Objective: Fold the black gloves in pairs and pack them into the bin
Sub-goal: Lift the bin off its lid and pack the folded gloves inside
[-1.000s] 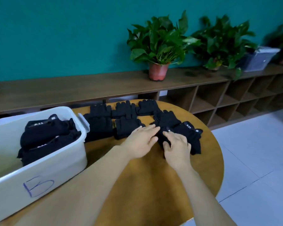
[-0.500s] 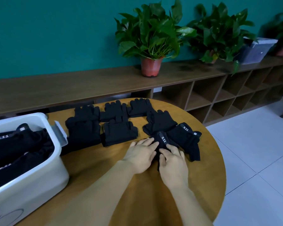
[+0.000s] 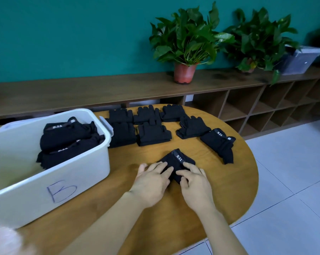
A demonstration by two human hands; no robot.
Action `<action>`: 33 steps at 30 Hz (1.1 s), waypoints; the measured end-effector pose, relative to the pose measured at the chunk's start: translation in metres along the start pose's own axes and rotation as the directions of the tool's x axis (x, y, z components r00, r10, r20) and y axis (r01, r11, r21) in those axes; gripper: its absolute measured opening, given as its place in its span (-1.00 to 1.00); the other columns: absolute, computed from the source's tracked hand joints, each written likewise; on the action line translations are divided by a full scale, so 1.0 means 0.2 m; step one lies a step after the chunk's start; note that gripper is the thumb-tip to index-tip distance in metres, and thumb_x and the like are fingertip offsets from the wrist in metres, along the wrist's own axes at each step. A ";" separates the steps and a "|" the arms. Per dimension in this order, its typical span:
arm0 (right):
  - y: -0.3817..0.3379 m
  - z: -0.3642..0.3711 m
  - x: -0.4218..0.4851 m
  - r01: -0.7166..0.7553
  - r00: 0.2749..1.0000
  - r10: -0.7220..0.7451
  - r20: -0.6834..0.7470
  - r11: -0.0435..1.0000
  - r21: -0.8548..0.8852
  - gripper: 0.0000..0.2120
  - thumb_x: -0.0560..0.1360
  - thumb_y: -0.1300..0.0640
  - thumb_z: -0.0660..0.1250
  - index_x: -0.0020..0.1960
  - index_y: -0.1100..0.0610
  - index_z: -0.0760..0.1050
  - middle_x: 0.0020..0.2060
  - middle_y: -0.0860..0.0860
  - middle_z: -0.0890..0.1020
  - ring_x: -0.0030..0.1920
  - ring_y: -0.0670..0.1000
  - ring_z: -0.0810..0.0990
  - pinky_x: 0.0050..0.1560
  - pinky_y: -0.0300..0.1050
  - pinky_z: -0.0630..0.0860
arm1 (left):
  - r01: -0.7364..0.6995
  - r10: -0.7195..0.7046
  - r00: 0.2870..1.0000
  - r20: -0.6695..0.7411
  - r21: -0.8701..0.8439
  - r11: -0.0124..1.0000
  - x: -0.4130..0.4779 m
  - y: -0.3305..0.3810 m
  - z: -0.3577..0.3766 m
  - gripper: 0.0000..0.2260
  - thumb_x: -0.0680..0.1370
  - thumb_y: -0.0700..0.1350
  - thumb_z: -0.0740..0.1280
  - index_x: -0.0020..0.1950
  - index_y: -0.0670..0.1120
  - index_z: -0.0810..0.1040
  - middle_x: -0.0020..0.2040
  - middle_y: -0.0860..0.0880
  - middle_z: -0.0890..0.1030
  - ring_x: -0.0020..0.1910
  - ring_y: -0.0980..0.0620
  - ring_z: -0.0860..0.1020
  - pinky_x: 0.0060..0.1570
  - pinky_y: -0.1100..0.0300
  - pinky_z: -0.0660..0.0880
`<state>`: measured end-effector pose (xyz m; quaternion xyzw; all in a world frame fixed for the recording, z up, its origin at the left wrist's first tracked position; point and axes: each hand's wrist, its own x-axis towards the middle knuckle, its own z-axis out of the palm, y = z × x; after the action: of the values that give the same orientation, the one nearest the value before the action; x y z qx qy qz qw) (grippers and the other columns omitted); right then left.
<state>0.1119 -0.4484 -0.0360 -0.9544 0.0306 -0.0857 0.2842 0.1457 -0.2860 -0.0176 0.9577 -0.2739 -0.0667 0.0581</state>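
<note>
a folded black glove bundle, compact with a white "5.11" tag across its cuff, lies on the round wooden table near the white bin. the left hand presses it with nearly straight fingers. the right hand pinches its near edge, fingers curled.
</note>
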 end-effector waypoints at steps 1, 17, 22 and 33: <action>-0.01 0.01 -0.02 0.032 0.999 -0.033 0.006 0.999 0.027 -0.68 0.61 0.25 0.21 0.24 0.00 0.61 0.41 -0.17 0.41 0.35 -0.12 0.30 0.23 -0.31 0.37 | 0.011 -0.011 1.000 -0.009 0.002 1.000 -0.06 -0.02 0.01 -0.55 0.72 0.02 -0.02 0.63 0.07 0.03 0.63 0.02 0.03 0.60 0.06 -0.05 0.48 -0.06 -0.10; -0.26 0.16 -0.18 0.100 0.971 -0.196 0.136 0.851 0.515 -0.42 0.39 0.55 0.16 -0.18 -0.10 0.66 0.09 -0.24 0.63 0.21 -0.32 0.50 0.32 -0.25 0.41 | 0.162 -0.357 0.769 -0.531 -0.378 0.911 -0.64 -0.12 0.14 -0.84 0.60 0.02 0.28 0.09 0.14 0.64 0.09 0.22 0.54 0.09 0.19 0.39 0.02 0.12 0.18; -0.33 0.09 -0.22 0.058 0.997 -0.030 -0.070 0.897 0.439 -0.72 0.47 0.22 0.42 0.06 -0.12 0.64 0.09 -0.32 0.56 0.20 -0.26 0.40 0.28 -0.15 0.41 | 0.306 -0.545 0.771 -0.330 -0.558 0.771 -0.61 -0.13 0.10 -0.68 0.61 -0.07 0.32 0.36 0.12 0.46 0.36 0.11 0.40 0.21 0.09 0.50 0.23 0.07 0.40; -0.41 0.07 -0.20 -0.144 0.969 0.136 0.206 0.989 0.022 -0.46 0.57 0.04 0.37 0.51 -0.04 0.31 0.34 -0.03 0.51 0.23 0.01 0.54 0.16 -0.09 0.51 | 0.415 -0.598 0.777 -0.200 -0.552 0.723 -0.57 -0.10 0.06 -0.53 0.60 -0.15 0.31 0.48 0.13 0.32 0.28 0.04 0.46 0.15 0.05 0.54 0.08 0.18 0.51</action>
<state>0.0756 -0.3686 -0.0081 -0.9482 0.0671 0.0323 0.3087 0.0572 -0.2098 -0.0212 0.9453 0.0446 0.0331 0.3215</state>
